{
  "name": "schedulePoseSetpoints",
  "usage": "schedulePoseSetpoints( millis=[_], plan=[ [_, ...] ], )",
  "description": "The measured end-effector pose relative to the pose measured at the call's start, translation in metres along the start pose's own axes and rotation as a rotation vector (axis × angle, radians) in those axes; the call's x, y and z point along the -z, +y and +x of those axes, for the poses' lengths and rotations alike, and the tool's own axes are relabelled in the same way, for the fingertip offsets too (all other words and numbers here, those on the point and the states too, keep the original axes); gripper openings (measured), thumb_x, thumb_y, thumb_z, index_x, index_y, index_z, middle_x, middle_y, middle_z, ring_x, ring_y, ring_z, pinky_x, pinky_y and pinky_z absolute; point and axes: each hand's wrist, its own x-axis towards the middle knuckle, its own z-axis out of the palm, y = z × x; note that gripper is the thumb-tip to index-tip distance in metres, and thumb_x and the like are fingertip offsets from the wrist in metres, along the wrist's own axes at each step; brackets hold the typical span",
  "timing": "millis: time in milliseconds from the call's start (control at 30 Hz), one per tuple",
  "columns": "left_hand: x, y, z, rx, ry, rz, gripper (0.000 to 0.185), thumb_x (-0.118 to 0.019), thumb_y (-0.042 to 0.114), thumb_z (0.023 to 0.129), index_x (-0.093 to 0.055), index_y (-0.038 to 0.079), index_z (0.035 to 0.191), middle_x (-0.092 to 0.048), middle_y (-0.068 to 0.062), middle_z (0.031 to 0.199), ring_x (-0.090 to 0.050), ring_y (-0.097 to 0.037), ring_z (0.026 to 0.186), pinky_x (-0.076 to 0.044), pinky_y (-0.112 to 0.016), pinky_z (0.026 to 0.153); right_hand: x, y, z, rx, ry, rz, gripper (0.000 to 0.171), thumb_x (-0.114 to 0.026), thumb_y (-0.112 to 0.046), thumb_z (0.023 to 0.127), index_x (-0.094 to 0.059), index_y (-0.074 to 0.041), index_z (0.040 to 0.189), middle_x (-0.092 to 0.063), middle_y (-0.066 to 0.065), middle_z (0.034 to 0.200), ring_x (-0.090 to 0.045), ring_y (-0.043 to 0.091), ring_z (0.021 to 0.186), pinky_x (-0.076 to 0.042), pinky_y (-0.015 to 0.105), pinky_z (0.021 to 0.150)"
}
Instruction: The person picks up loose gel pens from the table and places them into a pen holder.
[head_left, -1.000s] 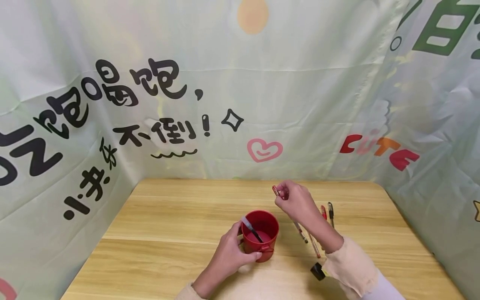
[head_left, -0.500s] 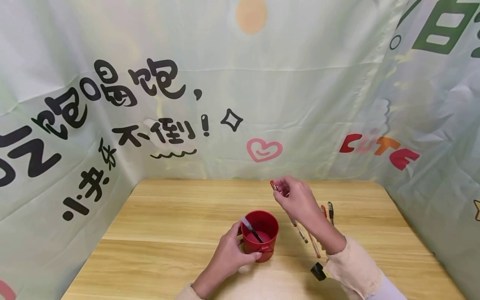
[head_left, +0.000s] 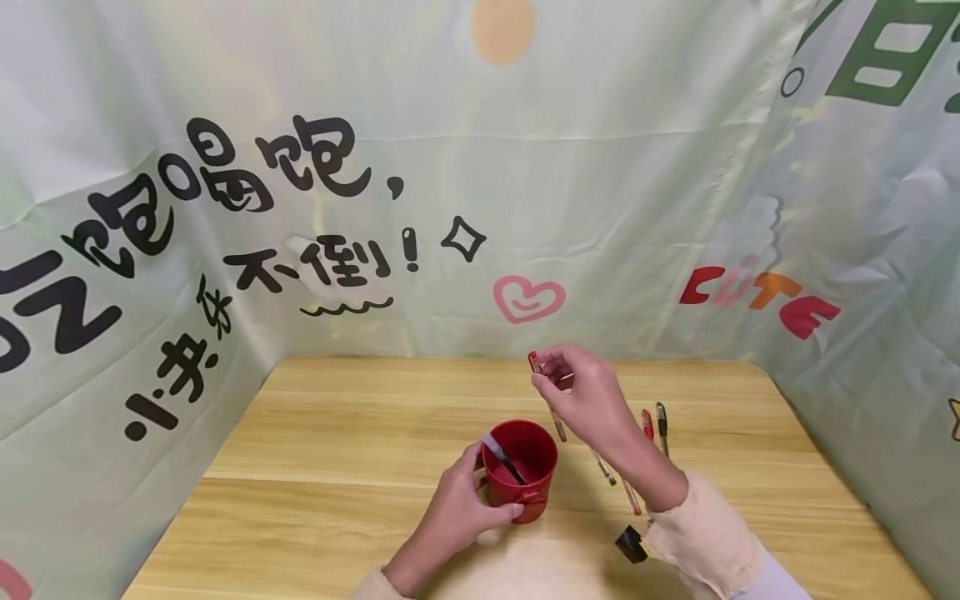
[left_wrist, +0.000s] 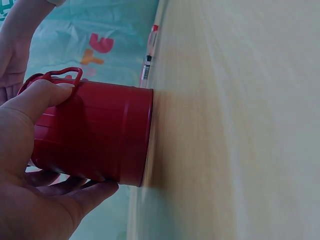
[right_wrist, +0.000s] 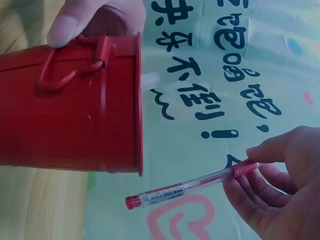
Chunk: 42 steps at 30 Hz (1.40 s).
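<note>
So the left hand point(head_left: 459, 512) is gripping the red cup point(head_left: 522, 471) mid-surface, steadying it, while the right hand point(head_left: 585, 396) is pinching a red pen point(right_wrist: 192, 185) just above its rim, tip angled down.

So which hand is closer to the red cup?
Left. The left hand grips the red cup. The right hand is up above it, apart, pinching a red pen.
</note>
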Motion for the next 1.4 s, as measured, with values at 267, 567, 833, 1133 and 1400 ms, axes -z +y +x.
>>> schedulePoseSetpoints(
  millis=[267, 567, 833, 1133, 1400],
  plan=[
    [0.0, -0.001, 0.0, -0.003, 0.005, 0.003, 0.094, -0.094, 0.025, 0.073, -0.045, 0.007, 0.151, -0.061, -0.012, 0.144, -0.064, -0.036, 0.129, -0.063, -0.041, 0.099, -0.006, -0.004, -0.003, 0.052, -0.03, 0.045, 0.023, -0.081, -0.009, 0.089, -0.072, -0.007, 0.11, -0.074, 0.003, 0.092, -0.07, 0.012, 0.082, -0.067, 0.03, 0.076],
    [0.0, -0.004, -0.001, 0.004, 0.006, 0.003, 0.094, -0.094, 0.026, 0.073, -0.045, 0.007, 0.151, -0.061, -0.012, 0.144, -0.064, -0.036, 0.13, -0.062, -0.04, 0.1, -0.008, -0.01, -0.006, 0.102, -0.021, 0.05, 0.024, -0.081, -0.008, 0.088, -0.072, -0.008, 0.11, -0.073, 0.001, 0.092, -0.069, 0.011, 0.083, -0.067, 0.03, 0.077],
    [0.0, -0.005, -0.001, -0.003, 0.005, 0.002, 0.093, -0.093, 0.027, 0.074, -0.045, 0.007, 0.151, -0.061, -0.011, 0.144, -0.064, -0.035, 0.13, -0.062, -0.038, 0.1, -0.011, -0.017, -0.007, 0.173, -0.019, 0.058, 0.024, -0.082, -0.005, 0.086, -0.071, -0.007, 0.108, -0.072, 0.002, 0.091, -0.069, 0.01, 0.081, -0.067, 0.027, 0.075],
    [-0.001, -0.007, 0.0, -0.008, 0.009, -0.003, 0.093, -0.093, 0.027, 0.074, -0.045, 0.007, 0.151, -0.061, -0.011, 0.144, -0.064, -0.033, 0.129, -0.062, -0.037, 0.102, -0.022, -0.021, -0.008, 0.221, -0.036, 0.076, 0.022, -0.082, -0.004, 0.087, -0.07, -0.007, 0.106, -0.071, 0.002, 0.091, -0.07, 0.009, 0.079, -0.067, 0.028, 0.074],
    [0.0, -0.005, 0.0, -0.001, -0.002, 0.002, 0.095, -0.092, 0.03, 0.075, -0.043, 0.008, 0.153, -0.061, -0.01, 0.145, -0.063, -0.03, 0.13, -0.061, -0.035, 0.102, -0.038, -0.013, -0.015, 0.205, -0.083, 0.097, 0.022, -0.08, -0.003, 0.087, -0.069, -0.007, 0.105, -0.068, 0.002, 0.091, -0.07, 0.009, 0.078, -0.066, 0.027, 0.073]
  ],
)
